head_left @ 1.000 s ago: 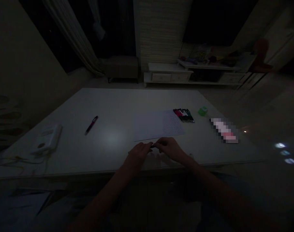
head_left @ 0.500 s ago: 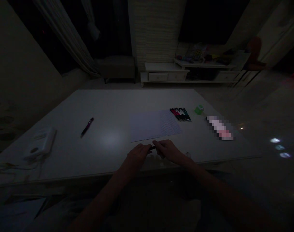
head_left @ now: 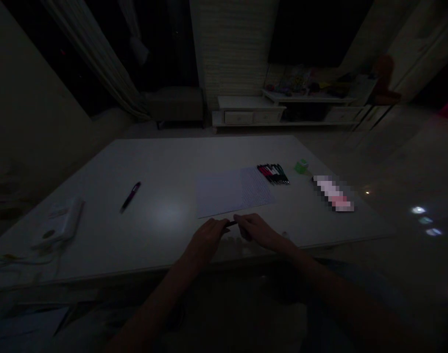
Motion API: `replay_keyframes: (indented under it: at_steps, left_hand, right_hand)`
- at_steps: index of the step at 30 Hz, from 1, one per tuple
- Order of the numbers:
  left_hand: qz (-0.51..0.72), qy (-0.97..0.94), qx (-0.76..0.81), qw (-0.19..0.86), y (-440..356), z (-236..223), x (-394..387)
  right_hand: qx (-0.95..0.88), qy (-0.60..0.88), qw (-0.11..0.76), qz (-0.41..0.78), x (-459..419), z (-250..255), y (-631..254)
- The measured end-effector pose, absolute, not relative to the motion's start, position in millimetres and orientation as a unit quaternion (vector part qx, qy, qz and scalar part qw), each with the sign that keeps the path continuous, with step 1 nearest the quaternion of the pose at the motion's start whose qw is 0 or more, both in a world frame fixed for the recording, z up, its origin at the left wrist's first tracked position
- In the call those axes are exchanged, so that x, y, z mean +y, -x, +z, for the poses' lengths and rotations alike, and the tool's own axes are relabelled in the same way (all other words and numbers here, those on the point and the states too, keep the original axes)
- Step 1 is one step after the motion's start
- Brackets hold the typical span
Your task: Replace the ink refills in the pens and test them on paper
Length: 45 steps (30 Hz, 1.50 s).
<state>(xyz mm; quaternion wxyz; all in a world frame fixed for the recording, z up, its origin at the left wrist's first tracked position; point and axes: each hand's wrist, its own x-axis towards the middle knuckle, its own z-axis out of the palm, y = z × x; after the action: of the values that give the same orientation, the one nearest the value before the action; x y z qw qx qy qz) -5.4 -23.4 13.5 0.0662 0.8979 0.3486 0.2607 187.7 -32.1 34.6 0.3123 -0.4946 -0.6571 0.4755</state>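
My left hand (head_left: 208, 239) and right hand (head_left: 256, 231) grip pressed together, pinching a dark pen (head_left: 231, 223) between them over the tabletop (head_left: 98, 245), near its front edge, just below a sheet of paper (head_left: 224, 194).

Very dim light leaves a soft glare spot (head_left: 168, 213) on the white table (head_left: 98, 235), with one pixelated block (head_left: 332, 193).

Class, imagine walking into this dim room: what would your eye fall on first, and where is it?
The left hand and right hand meet near the front edge of the white table, holding a dark pen-like object. Beyond them lies a sheet of paper, with a row of pens past its far corner and a pixelated patch further right.
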Motion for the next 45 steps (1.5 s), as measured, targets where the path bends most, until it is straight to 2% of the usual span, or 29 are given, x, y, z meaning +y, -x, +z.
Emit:
replay_keyframes:
  at_steps: [10,26,31,35,41,45]
  left_hand:
    - [0.269,-0.899,0.341,0.05,3.3,13.5,-21.3]
    - [0.271,-0.903,0.332,0.035,0.1,18.3,-21.3]
    - [0.28,-0.902,0.327,0.038,0.0,16.3,-20.5]
    - [0.288,-0.902,0.321,0.022,-0.6,16.3,-19.8]
    - [0.271,-0.883,0.383,-0.015,3.0,23.7,-18.0]
    - [0.244,-0.892,0.378,-0.054,9.9,27.3,-17.8]
  right_hand:
    - [-0.644,0.495,0.334,0.479,-34.2,42.1,-187.3]
    - [-0.63,0.494,0.324,0.504,-33.7,38.7,-185.5]
    - [-0.631,0.485,0.348,0.494,-33.4,37.7,-184.4]
    - [-0.6,0.488,0.324,0.545,-32.8,37.6,-185.4]
    - [-0.574,0.502,0.372,0.529,-24.6,41.4,-196.1]
    - [-0.491,0.518,0.376,0.592,-20.6,37.9,-194.7]
